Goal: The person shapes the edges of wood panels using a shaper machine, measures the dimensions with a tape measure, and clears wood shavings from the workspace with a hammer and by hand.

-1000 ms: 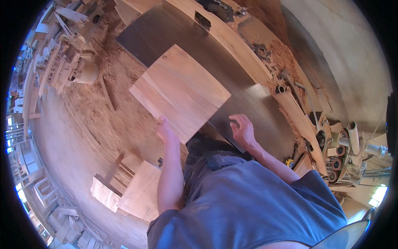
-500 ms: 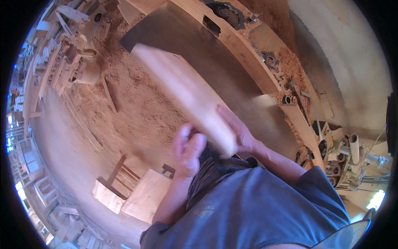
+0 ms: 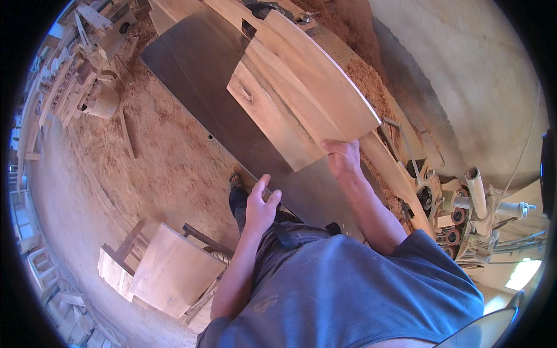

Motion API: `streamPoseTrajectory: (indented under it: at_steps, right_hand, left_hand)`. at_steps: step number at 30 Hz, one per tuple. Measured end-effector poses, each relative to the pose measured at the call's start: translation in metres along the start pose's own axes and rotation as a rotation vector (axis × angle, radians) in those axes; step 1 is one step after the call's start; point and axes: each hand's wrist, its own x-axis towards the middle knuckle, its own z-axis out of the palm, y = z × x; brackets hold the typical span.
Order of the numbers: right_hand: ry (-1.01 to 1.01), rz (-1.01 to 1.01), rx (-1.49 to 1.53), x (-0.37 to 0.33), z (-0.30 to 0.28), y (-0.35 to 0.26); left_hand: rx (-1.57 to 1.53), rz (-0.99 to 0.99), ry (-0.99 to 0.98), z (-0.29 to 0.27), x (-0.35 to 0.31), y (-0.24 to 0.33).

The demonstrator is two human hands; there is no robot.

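Observation:
My right hand is closed on the near end of a pale wooden board, its thumb lying on the wood. The board lies along a dark, smooth machine table, by the wooden fence at the table's far side. A dark seam runs lengthwise through the wood and a knot shows near one edge; whether this is one board or two, I cannot tell. My left hand holds nothing, thumb and fingers apart, just over the table's near edge.
Beside my left forearm stands a stack of wooden panels. Sawdust covers the floor, where a round tub stands among offcuts. Pipes and machine parts are at the right. My foot shows beside the table.
The board has gone from in front of my body to the far side of the table. My right hand went forward with it; my left hand is now apart from it.

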Motion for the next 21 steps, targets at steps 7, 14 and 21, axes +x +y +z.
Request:
streamPoseTrajectory:
  at_steps: [7, 14, 21]
  right_hand:
    - [-0.375, -0.343, -0.477, -0.073, -0.01, -0.005]
    - [-0.615, -0.889, -1.333, -0.061, -0.019, 0.074]
    - [-0.663, -0.587, -1.438, -0.007, -0.015, 0.074]
  left_hand:
    - [-1.097, 0.085, -0.122, -0.033, 0.024, 0.031]
    - [-0.752, -0.22, 0.349, -0.047, 0.082, 0.014]
    - [0.604, -0.118, 0.776, -0.041, 0.155, 0.044]
